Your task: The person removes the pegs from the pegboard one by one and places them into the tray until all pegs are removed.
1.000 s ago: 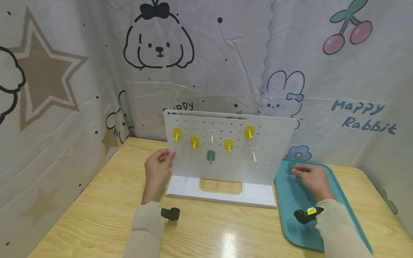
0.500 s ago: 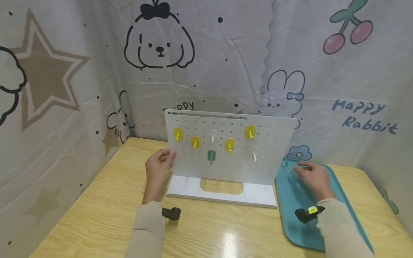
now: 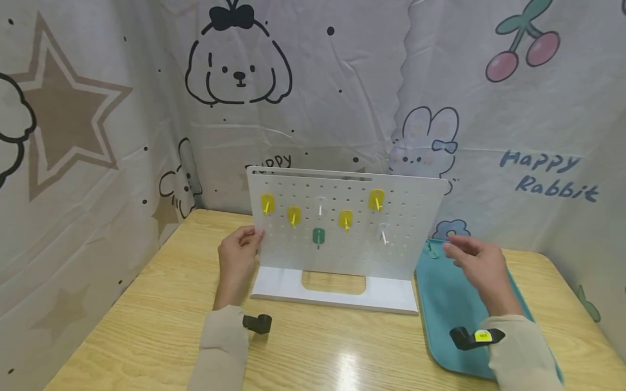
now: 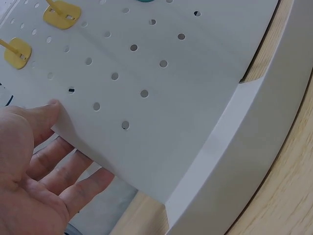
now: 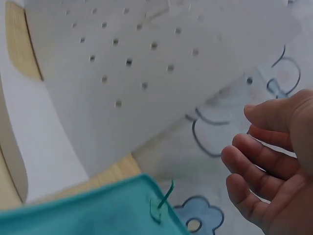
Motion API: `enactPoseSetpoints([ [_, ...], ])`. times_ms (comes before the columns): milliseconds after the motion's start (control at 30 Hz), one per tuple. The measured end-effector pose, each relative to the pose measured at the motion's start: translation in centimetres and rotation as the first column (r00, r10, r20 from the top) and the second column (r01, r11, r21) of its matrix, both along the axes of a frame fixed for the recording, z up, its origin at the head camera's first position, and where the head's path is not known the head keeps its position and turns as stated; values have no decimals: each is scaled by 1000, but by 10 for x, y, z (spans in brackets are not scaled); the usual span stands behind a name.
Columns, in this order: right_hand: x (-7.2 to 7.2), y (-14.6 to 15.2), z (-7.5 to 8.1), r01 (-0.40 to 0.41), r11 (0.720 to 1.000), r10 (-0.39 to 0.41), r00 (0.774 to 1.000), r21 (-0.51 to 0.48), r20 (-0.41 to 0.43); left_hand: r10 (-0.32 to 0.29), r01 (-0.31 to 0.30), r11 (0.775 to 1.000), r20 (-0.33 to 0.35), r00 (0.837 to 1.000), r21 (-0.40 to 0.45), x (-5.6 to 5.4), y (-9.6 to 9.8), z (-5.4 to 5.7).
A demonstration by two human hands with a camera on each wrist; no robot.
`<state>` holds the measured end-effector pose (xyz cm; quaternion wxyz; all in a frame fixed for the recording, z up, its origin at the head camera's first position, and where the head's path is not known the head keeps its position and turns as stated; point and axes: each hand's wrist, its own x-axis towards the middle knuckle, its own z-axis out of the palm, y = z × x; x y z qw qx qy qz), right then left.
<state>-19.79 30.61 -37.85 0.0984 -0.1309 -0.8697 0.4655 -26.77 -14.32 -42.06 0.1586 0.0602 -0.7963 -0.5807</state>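
A white pegboard (image 3: 293,247) stands upright on its base, with several yellow hooks (image 3: 345,219), two clear-backed white hooks (image 3: 383,235) and one green hook (image 3: 318,237) on its face. My left hand (image 3: 238,258) grips the board's left edge; in the left wrist view the thumb (image 4: 44,117) lies on the front and the fingers reach behind. Another green hook (image 5: 159,210) lies in the far left corner of the teal tray (image 3: 447,326). Just right of that corner, my right hand (image 3: 476,266) hovers above the tray, fingers loosely bent, holding nothing.
All of this stands on a light wooden table (image 3: 313,347), with the tray right of the pegboard. A printed curtain (image 3: 323,98) hangs close behind and to the sides. The board's white base (image 3: 386,296) has a cut-out in its middle.
My right hand, at the green hook in the tray's corner a second ago, has let go and moved up and to the right. The hook stays in the tray. My left hand keeps its place.
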Motion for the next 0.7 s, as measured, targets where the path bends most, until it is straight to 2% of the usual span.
enactPoseSetpoints([
  [133,10,-14,12,-46,999,47,997,14,-60,-5,5,1000,-6,1000,-2,-1,-1,0],
  [333,16,-34,19,-150,989,151,969,21,-194,-7,7,1000,-16,1000,-6,-1,0,1],
  [700,12,-69,15,-229,973,220,954,-20,-202,-14,14,1000,-7,1000,22,0,-1,-1],
])
